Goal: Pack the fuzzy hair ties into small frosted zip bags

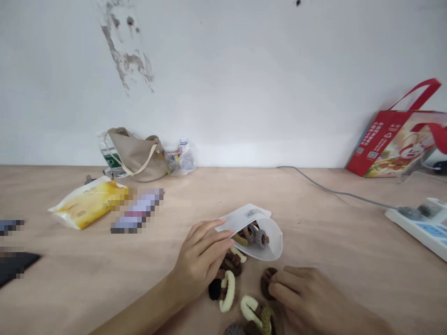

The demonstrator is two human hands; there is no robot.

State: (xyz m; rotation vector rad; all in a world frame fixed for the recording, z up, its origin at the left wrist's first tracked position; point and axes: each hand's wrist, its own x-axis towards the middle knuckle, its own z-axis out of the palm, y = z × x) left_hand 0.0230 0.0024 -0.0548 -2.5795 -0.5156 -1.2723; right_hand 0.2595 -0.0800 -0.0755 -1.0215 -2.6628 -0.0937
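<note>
A white bag (274, 253) lies on the table with its mouth gaping toward me. Inside it show several fabric hair ties (260, 238) in grey, brown and mustard. My left hand (204, 256) has its fingers over the left edge of the mouth and holds the bag there; its thumb is partly hidden. Below the mouth, my right hand (303, 295) is closed on a dark brown hair tie (267, 284) at the tabletop. More loose hair ties lie between my hands, among them a cream one (227, 292), a black one (214, 289) and a mustard one (266, 320).
At the left are a yellow tissue pack (94, 202) and a blurred-out purple item (139, 211). A beige handbag (139, 156) and a clear plastic bag (186, 160) stand by the wall. On the right are a red carrier bag (370, 144), a power strip (424, 232) and a grey cable (335, 191).
</note>
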